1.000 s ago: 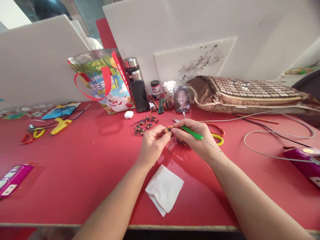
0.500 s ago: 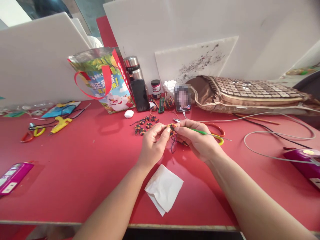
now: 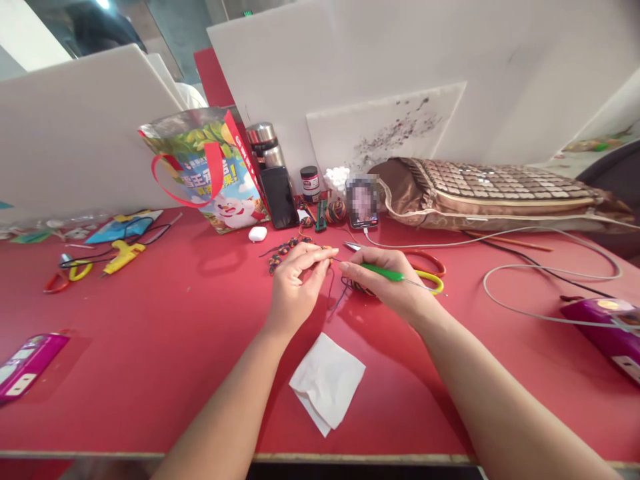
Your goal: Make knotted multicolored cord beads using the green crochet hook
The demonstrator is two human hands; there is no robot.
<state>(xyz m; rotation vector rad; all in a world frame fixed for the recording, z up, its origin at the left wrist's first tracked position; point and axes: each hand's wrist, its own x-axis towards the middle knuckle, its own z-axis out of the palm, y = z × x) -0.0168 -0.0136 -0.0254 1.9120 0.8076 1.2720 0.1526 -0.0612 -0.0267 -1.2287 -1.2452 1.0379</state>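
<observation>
My left hand [image 3: 296,285] pinches a small multicoloured crochet piece [image 3: 327,249], which is mostly hidden behind the fingers. In my right hand [image 3: 400,291] rests a crochet hook [image 3: 384,272] with a green handle, its metal shaft pointing right. A dark strand runs between the two hands, and loose yarn ends [image 3: 332,293] hang below them. Under my right hand lies a partly hidden ball of dark mixed yarn [image 3: 362,287]. Scissors [image 3: 429,280] with red and yellow handles lie behind that hand. Several small crocheted pieces [image 3: 275,262] sit beyond my left hand.
A folded white tissue [image 3: 329,383] lies in front. Behind stand a printed bag [image 3: 215,180], a dark phone [image 3: 279,198], a lit phone [image 3: 363,203] and a yarn ball [image 3: 335,211]. A yellow glue gun [image 3: 123,257] is left; a white cable [image 3: 500,237] and brown bag [image 3: 500,187] are right.
My hands have moved apart slightly, the left one shifting left with the crochet piece. A strand now stretches between them. The hook's green handle shows more fully, and the view has tilted up a little.
</observation>
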